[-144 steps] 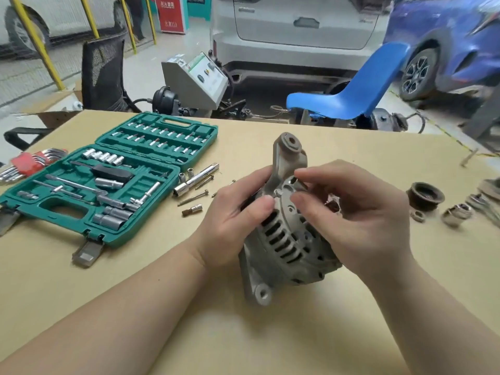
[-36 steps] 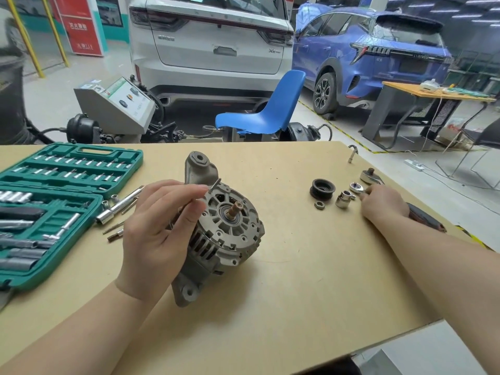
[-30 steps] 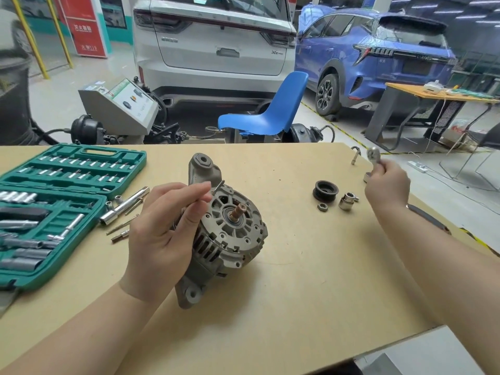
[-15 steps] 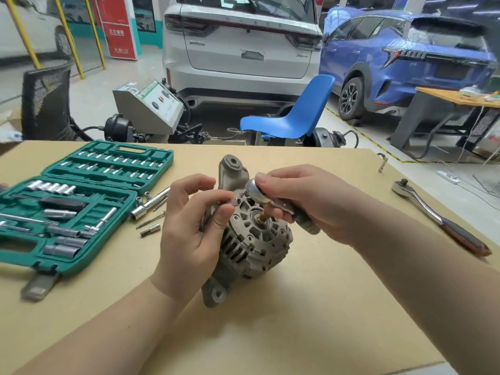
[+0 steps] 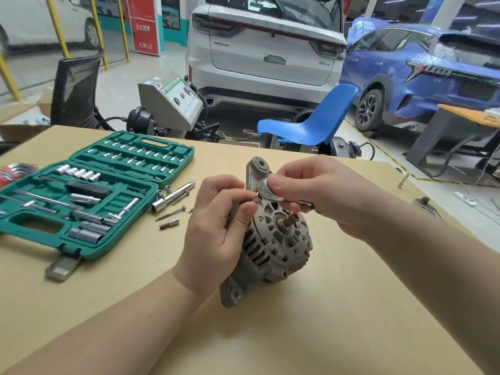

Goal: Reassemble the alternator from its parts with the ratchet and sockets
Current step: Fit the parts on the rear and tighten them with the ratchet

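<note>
At the top edge of the alternator, the right hand curls its fingers around a small ratchet, its round chrome head pressed under the thumb. Facing it, the left hand pinches something tiny at the ratchet head between thumb and forefinger, too small to identify, while resting against the housing. That grey housing stands tilted on the tan table, its shaft pointing up and right. Further left, loose bolts and an extension bar lie beside the open green socket case.
</note>
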